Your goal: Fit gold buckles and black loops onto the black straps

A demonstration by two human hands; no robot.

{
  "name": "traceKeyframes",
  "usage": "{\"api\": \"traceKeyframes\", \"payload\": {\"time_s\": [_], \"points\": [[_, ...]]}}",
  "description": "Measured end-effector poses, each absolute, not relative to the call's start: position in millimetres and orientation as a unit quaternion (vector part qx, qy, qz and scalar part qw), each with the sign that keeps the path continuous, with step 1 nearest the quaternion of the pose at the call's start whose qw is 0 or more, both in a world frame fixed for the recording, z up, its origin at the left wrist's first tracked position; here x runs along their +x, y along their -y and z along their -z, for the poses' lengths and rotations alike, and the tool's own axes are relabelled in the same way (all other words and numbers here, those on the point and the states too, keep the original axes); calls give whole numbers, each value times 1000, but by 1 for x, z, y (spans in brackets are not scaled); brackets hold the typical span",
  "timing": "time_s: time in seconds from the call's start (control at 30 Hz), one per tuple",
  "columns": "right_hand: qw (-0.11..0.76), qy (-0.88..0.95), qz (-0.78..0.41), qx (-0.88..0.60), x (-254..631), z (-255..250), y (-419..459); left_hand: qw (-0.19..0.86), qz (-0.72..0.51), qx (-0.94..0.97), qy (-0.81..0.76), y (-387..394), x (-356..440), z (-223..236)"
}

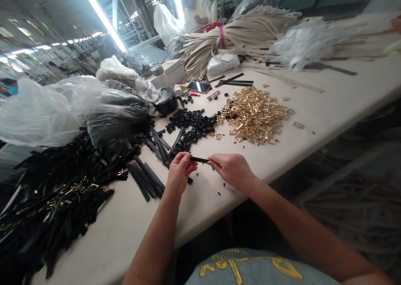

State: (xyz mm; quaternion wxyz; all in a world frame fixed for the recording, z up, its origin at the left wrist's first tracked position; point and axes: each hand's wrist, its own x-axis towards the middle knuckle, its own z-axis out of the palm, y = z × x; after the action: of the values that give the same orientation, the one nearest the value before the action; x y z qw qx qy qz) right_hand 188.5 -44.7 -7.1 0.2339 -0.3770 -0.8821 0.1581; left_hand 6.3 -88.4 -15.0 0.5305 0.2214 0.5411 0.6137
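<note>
Between my two hands a short black strap (pixel 199 160) is stretched out level above the table. My left hand (pixel 180 170) pinches its left end, and the fingers of my right hand (pixel 231 168) close on the other end. Just beyond lies a heap of small black loops (pixel 191 128). To its right spreads a large pile of gold-coloured metal buckles (pixel 255 114). Several flat black straps (pixel 145 178) lie side by side left of my left hand. Whether a buckle or loop sits on the held strap is hidden by my fingers.
A big mound of black straps with gold buckles (pixel 72 197) covers the table's left side, below clear plastic bags (pixel 69 105). Farther back are a black lidded pot (pixel 166 100), a phone (pixel 199 87) and bundled beige strips (pixel 241 34). The table's front edge (pixel 216 214) runs diagonally near me.
</note>
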Motion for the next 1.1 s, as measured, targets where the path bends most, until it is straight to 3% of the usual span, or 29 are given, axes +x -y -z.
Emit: {"api": "traceKeyframes", "payload": {"time_s": [0.13, 0.5, 0.77, 1.1], "points": [[174, 876, -210, -397, 195, -4, 43, 531, -581, 286, -547, 93, 13, 13], [255, 759, -485, -350, 202, 5, 35, 663, -509, 194, -515, 96, 14, 17], [253, 776, -460, -350, 203, -2, 35, 667, -506, 193, -511, 96, 14, 17], [275, 820, -321, -386, 205, -1, 43, 654, -516, 190, -519, 95, 15, 18]]}}
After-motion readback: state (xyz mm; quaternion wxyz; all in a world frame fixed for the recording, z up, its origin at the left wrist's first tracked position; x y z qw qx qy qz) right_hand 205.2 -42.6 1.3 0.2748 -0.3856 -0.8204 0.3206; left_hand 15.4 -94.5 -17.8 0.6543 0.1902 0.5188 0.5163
